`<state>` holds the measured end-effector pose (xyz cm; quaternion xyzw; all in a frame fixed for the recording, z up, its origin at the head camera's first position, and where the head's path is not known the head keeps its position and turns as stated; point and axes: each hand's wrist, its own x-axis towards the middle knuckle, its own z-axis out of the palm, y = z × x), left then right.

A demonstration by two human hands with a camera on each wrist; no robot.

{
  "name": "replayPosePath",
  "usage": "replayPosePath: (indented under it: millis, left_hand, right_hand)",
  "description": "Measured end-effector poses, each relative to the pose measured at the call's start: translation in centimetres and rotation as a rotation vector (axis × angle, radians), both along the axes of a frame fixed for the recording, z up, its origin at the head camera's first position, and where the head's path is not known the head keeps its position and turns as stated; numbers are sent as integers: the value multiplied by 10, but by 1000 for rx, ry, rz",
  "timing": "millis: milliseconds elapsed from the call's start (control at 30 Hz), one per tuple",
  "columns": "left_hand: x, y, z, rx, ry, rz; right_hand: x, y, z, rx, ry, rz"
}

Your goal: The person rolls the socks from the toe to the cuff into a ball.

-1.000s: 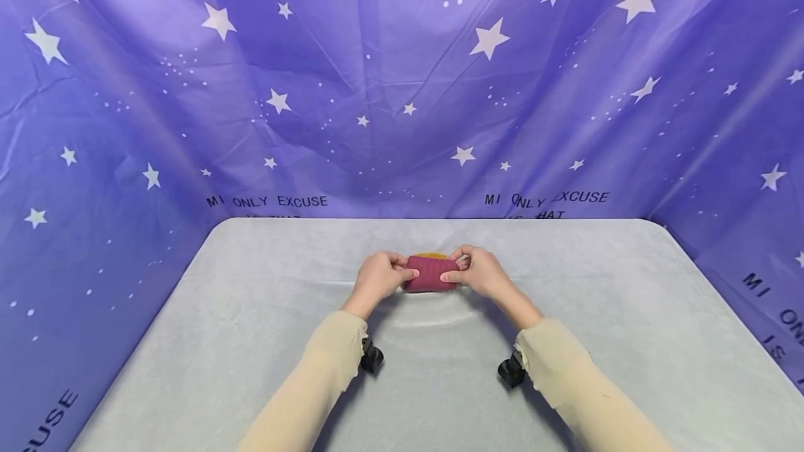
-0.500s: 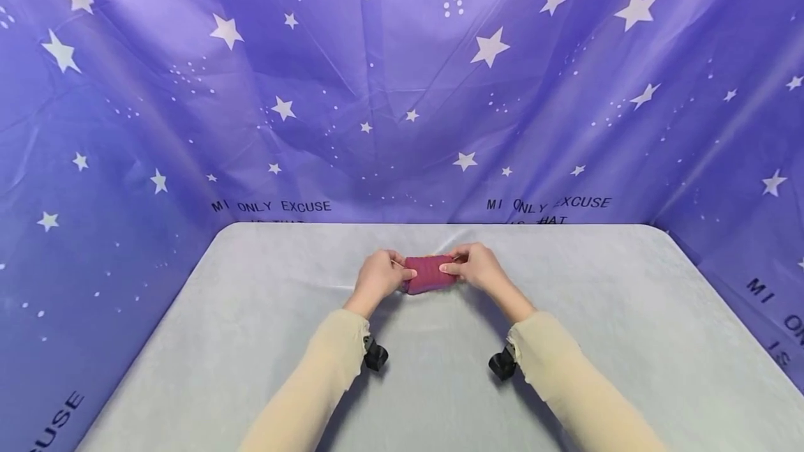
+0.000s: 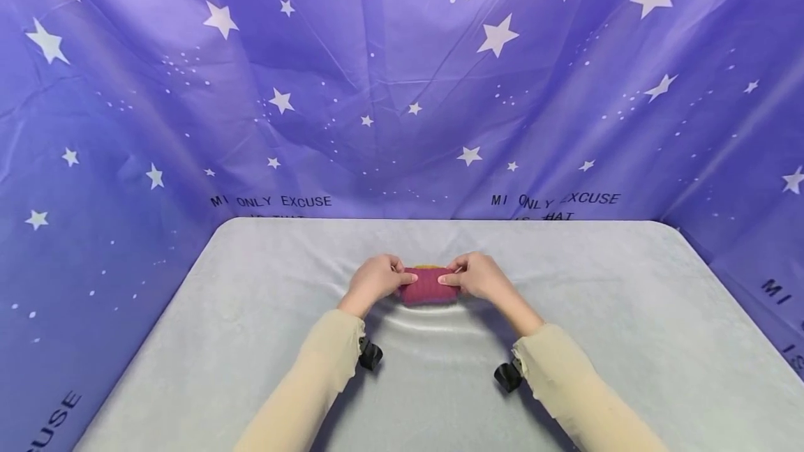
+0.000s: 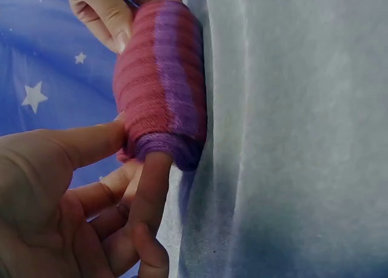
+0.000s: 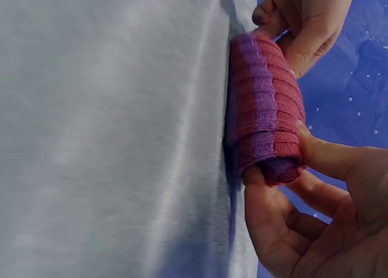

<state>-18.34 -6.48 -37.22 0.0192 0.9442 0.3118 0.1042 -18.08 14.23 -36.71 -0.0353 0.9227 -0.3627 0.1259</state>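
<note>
A rolled-up piece of ribbed knitwear, maroon with a purple stripe, lies on the grey-covered table near its far side. In the head view, a strip of yellow shows along its far top edge. My left hand grips one end, thumb on the near face and fingers behind. At the opposite end, my right hand holds it in the same way. The left wrist view shows one finger at the open end of the roll, where purple inner layers show. From the right wrist, the spiral end of the roll is visible between thumb and fingers.
The grey cloth over the table wrinkles just in front of the roll. Purple star-printed curtains hang behind the table and along both sides. A black wrist camera is strapped under each sleeve.
Both hands and the roll have come slightly nearer to me. The yellow edge, nearly hidden half a second ago, shows again, and the cloth in front has bunched into wrinkles.
</note>
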Motion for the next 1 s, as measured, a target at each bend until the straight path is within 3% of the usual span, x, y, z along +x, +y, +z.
replayPosePath:
  millis: [67,133,267,333,467,567,633,733,867,1000]
  left_hand:
    - [-2,3,1,-8,39,-25]
    - [-2,6,2,-57,139,-93]
    - [9,16,8,-319,400,-288]
    - [17,24,13,-485,474,-358]
    - [29,43,16,-737,519,-435]
    - [28,55,9,-827,573,-467]
    - [22,58,5,-805,585,-464]
    - [7,52,5,-690,517,-429]
    - [-9,32,6,-433,367,-334]
    - [-12,14,1,-105,266,-217]
  right_hand:
    - [-5,0,1,2,-18,-11]
    - [-8,0,1,-29,-60,-21]
    - [-13,1,-2,-121,-157,-42]
    - [-13,2,-4,-157,-184,-55]
    - [-11,5,-5,-120,-92,-78]
    - [-7,7,-4,-52,49,-59]
    - [-4,8,-3,-44,122,-29]
    - [-1,10,0,-86,191,29]
    - [3,16,-3,-196,191,88]
    - [9,21,-12,-277,141,92]
